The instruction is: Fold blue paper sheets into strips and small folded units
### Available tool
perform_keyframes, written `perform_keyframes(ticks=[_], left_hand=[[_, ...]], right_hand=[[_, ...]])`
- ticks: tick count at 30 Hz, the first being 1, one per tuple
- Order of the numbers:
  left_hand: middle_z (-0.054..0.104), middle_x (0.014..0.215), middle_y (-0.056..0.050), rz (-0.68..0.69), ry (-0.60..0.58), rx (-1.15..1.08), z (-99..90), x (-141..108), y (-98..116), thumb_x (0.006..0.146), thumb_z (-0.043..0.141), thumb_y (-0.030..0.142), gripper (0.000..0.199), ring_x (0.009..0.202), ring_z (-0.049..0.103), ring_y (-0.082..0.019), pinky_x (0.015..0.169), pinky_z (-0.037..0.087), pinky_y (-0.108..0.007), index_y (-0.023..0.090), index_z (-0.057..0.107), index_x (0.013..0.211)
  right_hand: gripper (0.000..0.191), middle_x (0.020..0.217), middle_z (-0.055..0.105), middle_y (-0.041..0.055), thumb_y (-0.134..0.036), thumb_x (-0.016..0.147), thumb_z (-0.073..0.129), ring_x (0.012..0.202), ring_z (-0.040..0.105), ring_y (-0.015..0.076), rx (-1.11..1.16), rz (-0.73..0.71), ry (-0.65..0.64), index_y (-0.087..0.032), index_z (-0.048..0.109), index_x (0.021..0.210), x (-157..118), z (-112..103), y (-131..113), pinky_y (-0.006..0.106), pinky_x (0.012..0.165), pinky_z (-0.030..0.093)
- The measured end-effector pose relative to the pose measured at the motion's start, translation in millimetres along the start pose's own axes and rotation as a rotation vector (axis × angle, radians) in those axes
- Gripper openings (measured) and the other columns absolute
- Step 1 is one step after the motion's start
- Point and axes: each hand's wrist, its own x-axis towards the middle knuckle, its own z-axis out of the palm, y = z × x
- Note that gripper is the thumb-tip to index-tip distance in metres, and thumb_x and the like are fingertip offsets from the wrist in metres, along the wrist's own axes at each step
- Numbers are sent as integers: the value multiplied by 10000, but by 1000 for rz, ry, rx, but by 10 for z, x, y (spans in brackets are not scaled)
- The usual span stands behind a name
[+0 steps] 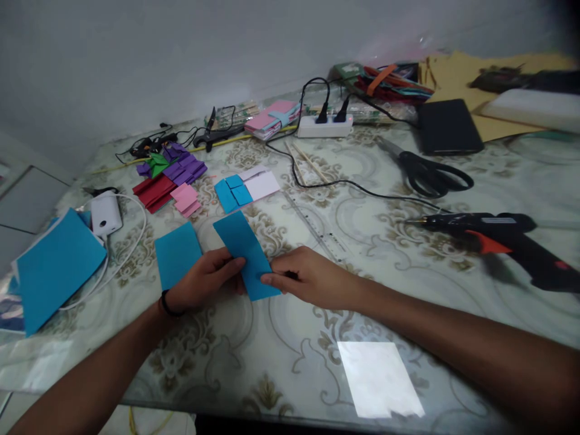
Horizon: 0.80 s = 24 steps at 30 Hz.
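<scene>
1. Both hands are engaged: the left hand (217,275) pinches one long edge of a blue paper strip (244,248), thumb on top; the right hand (303,275) pinches the opposite edge near its lower end.
2. The strip is between the hands, its far end slanting away and leftward. Whether it touches the desk (308,356) or has more than one layer, I cannot tell.
3. The step in hand seems to be lining up or creasing the strip; the next move calls for even thumb pressure and level edges.
4. Room is tightest at the left hand, with a blue sheet (179,254) right beside it, and past the strip's far end, where a folded blue-and-white paper (247,187) lies near.
5. A ruler (312,226) lies beyond the right hand; the glue gun (480,226) is well to its right. More room stretches from the hands toward the desk's near edge.
</scene>
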Motion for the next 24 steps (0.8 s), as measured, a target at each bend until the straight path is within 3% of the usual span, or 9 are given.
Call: perform_keyframes(ticks=[13,24], left_hand=[[710,660,-26,44,-33,127,7,12,68,996,597,615,543,588,605,-123,567,462,-237,149,656,724],[665,627,-29,67,-55,86,26,7,-16,985,576,654,579,567,592,-119,565,470,-237,148,631,710]], right_hand=[[493,637,615,-3,-415,1081,482,582,505,70,-18,-8,-10,-151,588,678,-3,0,9,225,611,339],[520,620,584,-13,-487,1067,472,575,498,76,-5,79,46,-164,543,665,26,18,-43,209,601,382]])
